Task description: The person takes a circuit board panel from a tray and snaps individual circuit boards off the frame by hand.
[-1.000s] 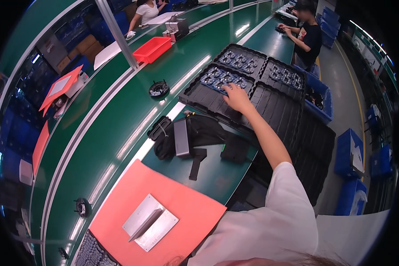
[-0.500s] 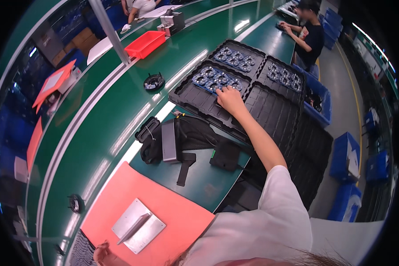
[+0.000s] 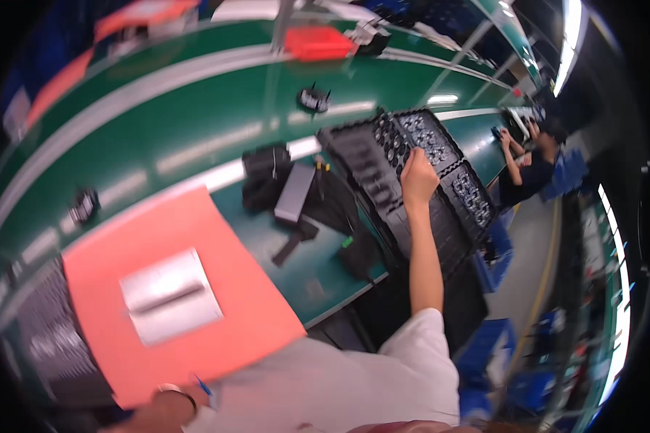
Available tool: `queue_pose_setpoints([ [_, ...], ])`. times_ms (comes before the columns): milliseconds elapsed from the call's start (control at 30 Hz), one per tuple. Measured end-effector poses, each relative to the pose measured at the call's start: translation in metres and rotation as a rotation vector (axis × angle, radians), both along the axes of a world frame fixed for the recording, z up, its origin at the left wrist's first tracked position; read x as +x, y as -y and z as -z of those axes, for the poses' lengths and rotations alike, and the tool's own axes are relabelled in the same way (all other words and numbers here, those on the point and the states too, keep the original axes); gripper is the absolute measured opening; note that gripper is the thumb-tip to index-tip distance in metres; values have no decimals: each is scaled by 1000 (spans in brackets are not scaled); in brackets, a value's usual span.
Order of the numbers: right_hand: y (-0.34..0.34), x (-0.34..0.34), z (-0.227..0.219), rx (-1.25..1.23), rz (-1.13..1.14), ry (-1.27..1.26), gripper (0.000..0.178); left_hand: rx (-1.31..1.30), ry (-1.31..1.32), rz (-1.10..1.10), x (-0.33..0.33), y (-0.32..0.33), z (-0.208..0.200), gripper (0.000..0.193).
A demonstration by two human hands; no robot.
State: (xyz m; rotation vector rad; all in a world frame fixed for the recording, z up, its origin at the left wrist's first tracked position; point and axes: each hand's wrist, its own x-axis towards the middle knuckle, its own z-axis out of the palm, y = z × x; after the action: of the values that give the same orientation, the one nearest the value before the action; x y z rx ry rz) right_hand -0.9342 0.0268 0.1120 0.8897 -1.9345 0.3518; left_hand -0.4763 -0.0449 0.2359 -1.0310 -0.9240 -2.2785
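Note:
My right hand [image 3: 419,179] reaches out over a black compartmented tray [image 3: 383,189]. Its fingers are closed on the edge of a panel of ring-shaped circuit boards [image 3: 390,138], which looks tilted up and dark from this side. Two more such panels, a bluish one [image 3: 422,133] and another [image 3: 471,196], lie in other compartments. My left hand [image 3: 148,420] is low at the lower left, blurred and cut off by the picture's edge, its fingers hidden. Nearest to it is an orange-pink mat [image 3: 245,303] bearing a silver metal plate with a raised bar [image 3: 170,296].
A black strapped bag [image 3: 263,189] and a grey box-shaped device [image 3: 296,193] lie between mat and tray. Black round parts [image 3: 314,99] stand on the green bench [image 3: 202,141]. Farther off are a red bin [image 3: 318,45], a co-worker [image 3: 531,169] and blue crates [image 3: 487,343].
The view has swung to the right and is blurred. My right hand has raised the near panel from its compartment, tipping it up. More of the mat and my left wrist now show.

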Motion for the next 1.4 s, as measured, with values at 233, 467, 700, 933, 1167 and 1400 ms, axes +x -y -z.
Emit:
queue_pose_setpoints([
  [233, 36, 138, -80, -187, -573, 81, 9, -303, 612, -804, 34, -25, 31, 45],
  [467, 43, 270, -108, -441, -1238, -20, 18, -214, 653, -1062, -3, 4, 26, 65],
  [700, 57, 347, -91, -156, -1259, -134, 16, 346, 675, -988, 25, 35, 33, 49],
  [933, -41, 296, -182, 16, -1265, -133, 8, 369, 683, -1338, 41, 56, 36, 36],
  [1167, -46, 329, -212, -1, -1042, -223, 19, 501, 723, -1448, 46, 64, 31, 36],
  [1400, -13, 318, -192, -216, -1099, -673, 24, 573, 737, -1639, 64, 67, 21, 34],
])
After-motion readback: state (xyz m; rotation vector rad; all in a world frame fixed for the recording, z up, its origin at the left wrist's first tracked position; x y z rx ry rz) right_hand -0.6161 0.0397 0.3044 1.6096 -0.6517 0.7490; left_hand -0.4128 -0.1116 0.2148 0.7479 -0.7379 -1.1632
